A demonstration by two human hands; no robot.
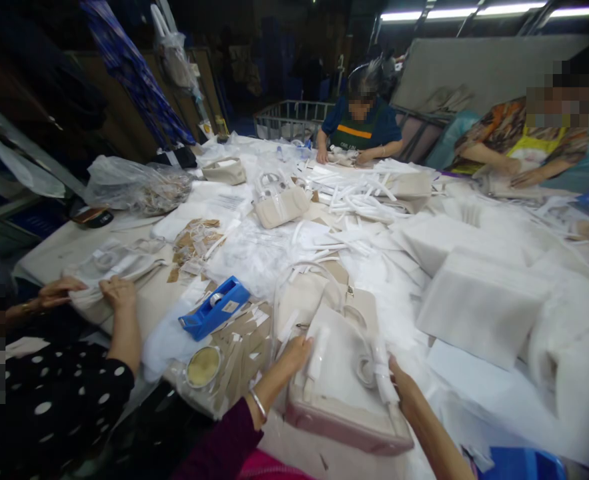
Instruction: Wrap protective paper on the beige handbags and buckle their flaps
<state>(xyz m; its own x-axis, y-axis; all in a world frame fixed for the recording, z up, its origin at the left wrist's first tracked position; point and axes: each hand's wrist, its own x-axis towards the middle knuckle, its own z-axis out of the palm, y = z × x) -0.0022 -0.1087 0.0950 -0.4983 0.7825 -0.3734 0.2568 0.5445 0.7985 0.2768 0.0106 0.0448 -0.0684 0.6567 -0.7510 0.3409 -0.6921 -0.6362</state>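
A pale handbag (344, 407) with a pinkish base lies in front of me, its strap parts covered in white wrapping (381, 373). At the bag's left edge is my left hand (294, 357), fingers pressed together near a wrapped strap end; what they pinch is too small to make out. My right hand (403, 381) touches the wrapped strap on the right side, its fingers partly hidden behind the strap. Another light bag (299, 303) lies just beyond. Left of my left hand are a blue tape dispenser (214, 310) and a round tin (203, 367).
White foam stacks (484, 303) stand at the right, and white strips (354, 193) cover the middle. A person in polka dots (59, 393) handles a bag at the left. Two people work across the table. A blue object (521, 463) is at the bottom right.
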